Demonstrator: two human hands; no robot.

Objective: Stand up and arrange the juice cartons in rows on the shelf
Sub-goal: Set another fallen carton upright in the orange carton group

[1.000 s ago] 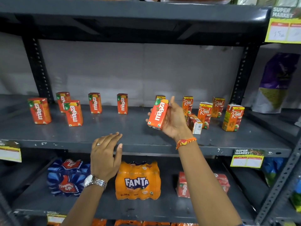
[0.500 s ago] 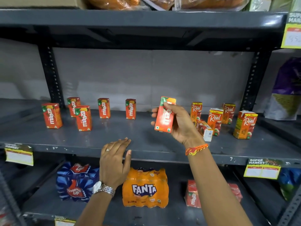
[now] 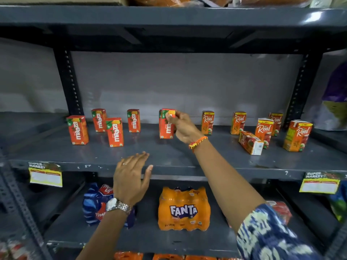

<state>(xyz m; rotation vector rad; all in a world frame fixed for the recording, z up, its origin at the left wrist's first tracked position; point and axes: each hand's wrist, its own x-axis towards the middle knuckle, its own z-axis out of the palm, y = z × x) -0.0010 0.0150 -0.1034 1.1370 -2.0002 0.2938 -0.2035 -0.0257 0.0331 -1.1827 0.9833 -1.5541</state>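
Fingers of the right hand pinch the top of a Maaza carton; it stands upright on the grey shelf, bottom edge on or just off the surface, can't tell which. Another carton sits right behind it, mostly hidden. Left hand hangs over the shelf's front lip, fingers extended and close together, thumb out, holding nothing.

Other Maaza cartons to the left, all upright: front-left one, back one, one just in front of it, one further right at the back.

Real cartons on the right: upright at the back; upright nearer the front; one lying on its side, touching or just beside its upright neighbour.

Fanta pack on the shelf below.
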